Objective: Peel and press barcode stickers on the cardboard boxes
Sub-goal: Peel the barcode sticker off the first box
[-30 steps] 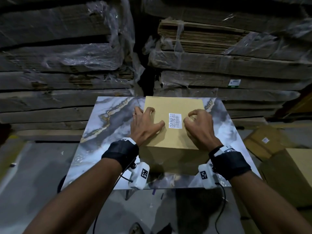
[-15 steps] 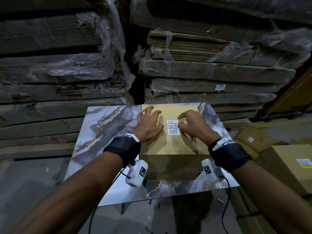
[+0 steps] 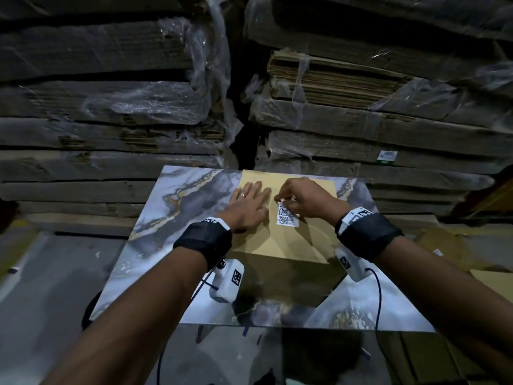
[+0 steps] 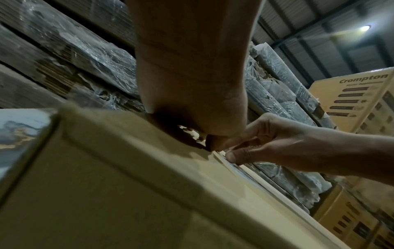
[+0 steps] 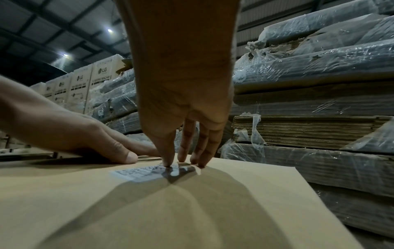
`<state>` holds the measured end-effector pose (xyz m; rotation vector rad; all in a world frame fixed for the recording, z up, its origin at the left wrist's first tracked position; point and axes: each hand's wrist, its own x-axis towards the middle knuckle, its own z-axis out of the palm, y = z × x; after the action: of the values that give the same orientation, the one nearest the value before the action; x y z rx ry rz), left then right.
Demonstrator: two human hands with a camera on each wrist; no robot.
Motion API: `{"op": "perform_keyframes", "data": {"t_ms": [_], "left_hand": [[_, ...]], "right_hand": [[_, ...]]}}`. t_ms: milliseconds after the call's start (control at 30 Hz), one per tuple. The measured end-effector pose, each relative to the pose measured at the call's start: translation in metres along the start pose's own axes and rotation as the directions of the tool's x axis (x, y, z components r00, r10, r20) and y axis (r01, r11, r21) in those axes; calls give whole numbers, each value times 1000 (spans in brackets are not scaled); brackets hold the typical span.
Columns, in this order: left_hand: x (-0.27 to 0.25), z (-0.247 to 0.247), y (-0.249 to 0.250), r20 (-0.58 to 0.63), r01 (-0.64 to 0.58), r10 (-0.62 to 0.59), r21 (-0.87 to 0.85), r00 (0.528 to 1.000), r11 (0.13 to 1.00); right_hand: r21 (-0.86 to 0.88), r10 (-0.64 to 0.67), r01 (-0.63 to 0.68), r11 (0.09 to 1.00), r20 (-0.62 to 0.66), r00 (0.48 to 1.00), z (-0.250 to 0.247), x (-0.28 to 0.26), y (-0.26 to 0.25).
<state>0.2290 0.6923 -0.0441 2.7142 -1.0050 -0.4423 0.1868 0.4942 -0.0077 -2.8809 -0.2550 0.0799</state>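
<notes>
A brown cardboard box [image 3: 294, 243] stands on the marbled table [image 3: 172, 218]. A white barcode sticker [image 3: 287, 216] lies on its top, seen low and flat in the right wrist view as the sticker [image 5: 138, 173]. My left hand [image 3: 249, 202] lies flat on the box top, just left of the sticker, fingers straight. My right hand [image 3: 305, 198] stands over the sticker's far end, with its fingertips [image 5: 168, 164] pressing down on the sticker. In the left wrist view the right hand [image 4: 277, 144] touches the box [image 4: 106, 185] at the sticker's edge.
Plastic-wrapped stacks of flattened cardboard [image 3: 361, 120] rise right behind the table. More brown boxes [image 3: 444, 245] sit on the floor to the right. Printed cartons [image 4: 351, 101] stand further right, and a row of white cartons [image 5: 85, 84] further left.
My right hand has moved from the sticker's right side to its far end, fingertips now on it. The left hand stays flat on the box.
</notes>
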Motion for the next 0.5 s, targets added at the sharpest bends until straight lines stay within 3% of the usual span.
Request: {"op": "perform_keyframes", "data": {"t_ms": [500], "left_hand": [[-1, 5, 3, -50, 28, -26, 45, 998, 999]], "right_hand": [[-40, -143, 144, 989, 26, 989, 3, 0, 7]]}}
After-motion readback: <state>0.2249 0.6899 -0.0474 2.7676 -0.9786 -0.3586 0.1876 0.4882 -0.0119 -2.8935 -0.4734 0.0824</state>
